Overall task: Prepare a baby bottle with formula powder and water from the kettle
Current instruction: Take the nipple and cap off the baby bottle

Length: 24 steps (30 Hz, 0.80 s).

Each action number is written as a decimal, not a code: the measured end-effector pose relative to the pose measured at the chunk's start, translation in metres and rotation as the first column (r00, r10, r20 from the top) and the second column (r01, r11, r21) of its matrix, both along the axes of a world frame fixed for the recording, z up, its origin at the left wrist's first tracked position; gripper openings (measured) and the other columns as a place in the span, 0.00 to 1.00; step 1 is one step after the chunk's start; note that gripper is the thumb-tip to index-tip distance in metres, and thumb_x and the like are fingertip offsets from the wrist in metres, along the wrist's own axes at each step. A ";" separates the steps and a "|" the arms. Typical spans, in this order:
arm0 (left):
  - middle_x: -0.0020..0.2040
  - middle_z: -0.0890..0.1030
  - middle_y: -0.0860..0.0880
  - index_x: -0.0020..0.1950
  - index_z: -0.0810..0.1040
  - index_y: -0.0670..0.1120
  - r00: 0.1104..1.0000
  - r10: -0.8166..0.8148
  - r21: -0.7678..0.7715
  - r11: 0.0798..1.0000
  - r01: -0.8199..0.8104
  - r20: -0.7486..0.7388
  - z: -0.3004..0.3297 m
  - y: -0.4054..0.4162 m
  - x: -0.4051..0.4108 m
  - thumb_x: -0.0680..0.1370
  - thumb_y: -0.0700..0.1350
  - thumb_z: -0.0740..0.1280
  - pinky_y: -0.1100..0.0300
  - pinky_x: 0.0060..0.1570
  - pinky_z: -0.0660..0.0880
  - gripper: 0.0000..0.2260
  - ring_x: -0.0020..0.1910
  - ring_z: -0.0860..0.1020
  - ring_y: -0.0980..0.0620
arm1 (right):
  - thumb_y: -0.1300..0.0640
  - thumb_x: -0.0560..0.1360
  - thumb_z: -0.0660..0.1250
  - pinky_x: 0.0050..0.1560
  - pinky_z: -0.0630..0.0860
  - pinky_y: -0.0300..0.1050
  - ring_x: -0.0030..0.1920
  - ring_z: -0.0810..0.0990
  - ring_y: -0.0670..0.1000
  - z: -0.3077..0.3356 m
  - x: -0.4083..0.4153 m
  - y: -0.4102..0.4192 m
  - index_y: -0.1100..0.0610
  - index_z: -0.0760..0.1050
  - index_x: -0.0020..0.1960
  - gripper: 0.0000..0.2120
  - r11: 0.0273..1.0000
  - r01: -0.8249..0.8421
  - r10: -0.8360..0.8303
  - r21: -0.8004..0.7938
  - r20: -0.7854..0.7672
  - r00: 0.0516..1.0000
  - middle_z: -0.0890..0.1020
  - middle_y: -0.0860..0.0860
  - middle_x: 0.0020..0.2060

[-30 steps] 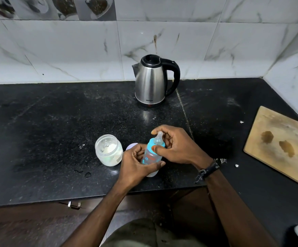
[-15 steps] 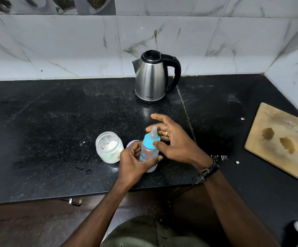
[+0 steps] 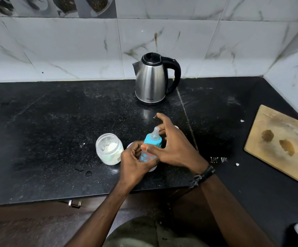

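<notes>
Bottle stands upright on the black desk, its clear body wrapped by the curled fingers of the left hand, which grips it low down. Right hand sits at the teal collar, thumb pressed against the ring's near side while the other fingers are spread and lifted past the nipple, so it touches the collar rather than clamps it. Just beside the left hand, on its outer side, the open formula jar holds white powder, with a pale lid half hidden between jar and hand. Beyond both hands, well apart, the steel kettle stands with its lid down. Whether the collar is being loosened or tightened cannot be told here. Risks, as I judge them: a thumb-only push on the ring could slip on the smooth plastic and tip the bottle toward the jar, knocking powder out since the jar is uncovered; a left-hand grip that low gives little control over the top; and a squeezed, soft-walled body may flex and bind the thread.
</notes>
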<state>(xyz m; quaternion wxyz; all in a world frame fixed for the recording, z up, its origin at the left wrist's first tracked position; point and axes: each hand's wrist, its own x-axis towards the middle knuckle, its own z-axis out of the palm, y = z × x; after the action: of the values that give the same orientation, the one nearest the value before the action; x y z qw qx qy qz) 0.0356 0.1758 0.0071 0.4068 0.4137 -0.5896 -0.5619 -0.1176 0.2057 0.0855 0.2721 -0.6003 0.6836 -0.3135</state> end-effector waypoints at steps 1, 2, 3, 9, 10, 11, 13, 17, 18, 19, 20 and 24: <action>0.47 0.88 0.52 0.55 0.82 0.43 1.000 0.001 -0.007 1.000 -0.001 0.002 -0.001 -0.001 -0.001 0.66 0.28 0.81 0.64 0.48 0.80 0.21 0.46 0.86 0.57 | 0.39 0.67 0.76 0.60 0.73 0.42 0.56 0.76 0.43 0.000 0.003 0.001 0.48 0.53 0.78 0.48 0.998 0.055 -0.057 -0.034 -0.088 0.994 0.77 0.46 0.56; 0.46 0.88 0.50 0.54 0.82 0.42 1.000 0.002 -0.012 1.000 -0.002 0.002 -0.002 -0.001 -0.002 0.66 0.28 0.81 0.64 0.48 0.81 0.21 0.46 0.86 0.56 | 0.39 0.67 0.75 0.57 0.73 0.41 0.52 0.75 0.42 -0.002 0.005 0.001 0.49 0.55 0.77 0.47 0.994 0.084 -0.092 -0.066 -0.125 0.988 0.78 0.46 0.53; 0.46 0.88 0.49 0.54 0.82 0.41 1.000 0.004 -0.012 1.000 -0.004 0.002 -0.003 -0.001 -0.002 0.66 0.28 0.81 0.63 0.48 0.81 0.20 0.46 0.86 0.56 | 0.42 0.68 0.76 0.56 0.73 0.41 0.50 0.75 0.41 -0.003 0.007 0.000 0.50 0.56 0.77 0.44 0.994 0.084 -0.092 -0.076 -0.111 0.990 0.79 0.46 0.52; 0.47 0.88 0.51 0.54 0.81 0.47 1.000 0.015 0.014 1.000 -0.015 -0.016 -0.006 0.002 0.001 0.66 0.31 0.83 0.64 0.46 0.81 0.22 0.46 0.86 0.56 | 0.58 0.72 0.73 0.70 0.72 0.51 0.66 0.75 0.44 -0.006 0.000 0.003 0.46 0.50 0.78 0.44 0.993 -0.112 0.100 0.050 0.194 0.976 0.77 0.44 0.63; 0.47 0.88 0.52 0.54 0.81 0.46 1.000 0.015 0.007 1.000 -0.015 -0.013 -0.006 0.002 0.001 0.66 0.30 0.82 0.64 0.47 0.81 0.22 0.46 0.86 0.56 | 0.54 0.72 0.75 0.70 0.72 0.49 0.66 0.74 0.44 -0.004 0.001 0.004 0.46 0.49 0.79 0.46 0.995 -0.085 0.075 0.052 0.160 0.984 0.75 0.44 0.63; 0.48 0.88 0.52 0.55 0.82 0.45 1.000 0.019 -0.004 1.000 -0.019 -0.007 -0.006 0.002 0.001 0.66 0.29 0.82 0.64 0.47 0.81 0.22 0.47 0.86 0.56 | 0.47 0.70 0.76 0.68 0.72 0.47 0.64 0.74 0.43 -0.003 0.003 0.004 0.47 0.48 0.79 0.48 0.998 -0.037 0.034 0.042 0.088 0.996 0.75 0.44 0.62; 0.49 0.88 0.50 0.55 0.82 0.45 1.000 0.023 -0.027 0.999 -0.023 0.001 -0.006 0.002 0.000 0.66 0.28 0.81 0.62 0.49 0.81 0.22 0.48 0.86 0.55 | 0.37 0.66 0.76 0.63 0.73 0.45 0.60 0.75 0.44 0.000 0.008 0.006 0.49 0.50 0.79 0.52 0.998 0.069 -0.069 -0.011 -0.083 0.994 0.76 0.47 0.60; 0.49 0.88 0.51 0.54 0.82 0.46 1.000 0.015 -0.033 0.999 -0.014 0.013 -0.008 0.002 -0.002 0.66 0.28 0.81 0.63 0.50 0.80 0.22 0.49 0.86 0.55 | 0.41 0.67 0.77 0.54 0.76 0.44 0.49 0.78 0.43 -0.001 0.012 0.006 0.51 0.57 0.77 0.46 0.988 0.123 -0.132 -0.093 -0.092 0.987 0.79 0.44 0.47; 0.50 0.88 0.51 0.55 0.82 0.46 1.000 0.014 -0.031 0.999 -0.013 0.013 -0.008 0.002 -0.001 0.66 0.29 0.81 0.63 0.50 0.80 0.22 0.49 0.86 0.55 | 0.45 0.68 0.78 0.54 0.76 0.42 0.48 0.78 0.42 -0.001 0.012 0.007 0.51 0.59 0.76 0.44 0.990 0.108 -0.112 -0.093 -0.046 0.993 0.79 0.43 0.46; 0.50 0.88 0.51 0.55 0.82 0.46 1.000 0.014 -0.026 1.000 -0.014 0.009 -0.007 0.002 -0.001 0.66 0.30 0.82 0.64 0.50 0.81 0.23 0.49 0.86 0.55 | 0.49 0.68 0.78 0.55 0.76 0.40 0.49 0.79 0.42 -0.002 0.010 0.007 0.50 0.60 0.76 0.43 0.992 0.090 -0.089 -0.086 0.019 0.996 0.80 0.43 0.47; 0.49 0.88 0.50 0.55 0.81 0.47 1.000 0.015 -0.019 1.000 -0.014 0.003 -0.007 0.003 -0.001 0.66 0.31 0.83 0.63 0.49 0.81 0.23 0.49 0.87 0.54 | 0.53 0.69 0.79 0.55 0.76 0.38 0.51 0.79 0.41 -0.002 0.008 0.007 0.50 0.60 0.75 0.41 0.994 0.074 -0.066 -0.080 0.099 0.993 0.80 0.44 0.49; 0.49 0.87 0.50 0.53 0.81 0.48 1.000 0.029 -0.026 0.999 -0.029 -0.004 -0.004 0.004 -0.004 0.65 0.33 0.84 0.64 0.49 0.82 0.22 0.47 0.86 0.57 | 0.62 0.70 0.77 0.60 0.77 0.41 0.57 0.82 0.45 -0.005 -0.005 0.008 0.52 0.63 0.74 0.38 0.989 0.093 -0.040 -0.116 0.392 0.919 0.83 0.49 0.56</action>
<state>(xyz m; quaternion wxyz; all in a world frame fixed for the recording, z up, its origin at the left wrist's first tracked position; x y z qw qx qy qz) 0.0320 0.1799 0.0028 0.4213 0.4160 -0.5900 -0.5489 -0.1230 0.2138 0.0802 0.3511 -0.5193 0.6137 -0.4800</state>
